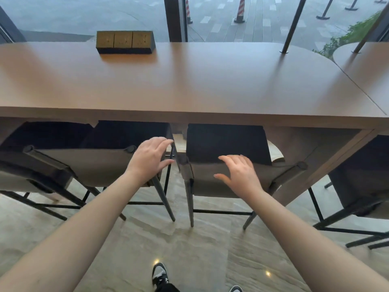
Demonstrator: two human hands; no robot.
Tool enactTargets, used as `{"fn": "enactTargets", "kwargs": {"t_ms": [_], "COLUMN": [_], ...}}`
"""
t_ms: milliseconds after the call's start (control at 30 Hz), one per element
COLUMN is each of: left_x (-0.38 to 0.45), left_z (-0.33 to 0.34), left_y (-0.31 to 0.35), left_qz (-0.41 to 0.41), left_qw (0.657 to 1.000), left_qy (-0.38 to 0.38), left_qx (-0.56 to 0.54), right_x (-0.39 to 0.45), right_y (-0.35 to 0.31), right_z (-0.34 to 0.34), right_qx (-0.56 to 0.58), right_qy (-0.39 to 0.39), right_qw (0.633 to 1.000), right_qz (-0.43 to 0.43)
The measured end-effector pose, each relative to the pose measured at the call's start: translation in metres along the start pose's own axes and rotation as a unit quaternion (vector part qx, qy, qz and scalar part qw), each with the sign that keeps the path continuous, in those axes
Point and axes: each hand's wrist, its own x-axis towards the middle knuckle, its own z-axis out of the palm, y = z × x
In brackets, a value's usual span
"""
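A long brown table (pixel 189 85) runs across in front of me, with several grey-backed stools pushed under it. My left hand (pixel 150 158) reaches to the right end of the backrest of the middle-left stool (pixel 101 165), fingers spread and relaxed. My right hand (pixel 239 172) hovers with fingers straight over the top edge of the backrest of the middle-right stool (pixel 210 182). Whether either hand touches the backrest cannot be told. Neither hand holds anything.
A gold-and-black socket block (pixel 125 42) stands on the table's far side by the window. Dark slanted poles (pixel 291 26) rise from the table at the right. More stools stand at far left (pixel 31 165) and far right (pixel 362 182). My shoes (pixel 160 275) are on the stone floor.
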Motion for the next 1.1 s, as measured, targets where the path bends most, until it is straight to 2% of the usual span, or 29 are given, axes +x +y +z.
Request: {"fn": "enactTargets", "kwargs": {"t_ms": [133,267,333,533,867,1100], "left_x": [-0.009,-0.010,-0.011,-0.010,0.002,0.007], "left_z": [-0.010,-0.009,-0.006,0.013,0.031,0.030], "left_y": [-0.055,-0.110,-0.129,-0.149,-0.154,-0.155], "left_qz": [-0.028,-0.063,-0.068,-0.044,-0.035,-0.037], "left_qw": [0.999,0.991,0.983,0.971,0.971,0.967], "left_qy": [0.008,-0.114,-0.170,-0.234,-0.233,-0.250], "left_qx": [0.025,0.008,-0.009,-0.036,-0.036,-0.041], "right_x": [0.032,0.064,0.072,0.072,0.075,0.096], "right_y": [-0.056,-0.100,-0.107,-0.115,-0.118,-0.117], "right_z": [0.025,0.054,0.064,0.077,0.078,0.081], "right_qx": [0.019,0.039,-0.004,-0.110,-0.129,-0.108], "right_qy": [-0.023,-0.063,-0.088,-0.076,-0.023,-0.084], "right_qw": [1.000,0.997,0.994,0.987,0.990,0.989], "right_qz": [-0.010,0.034,0.059,0.085,0.055,0.049]}}
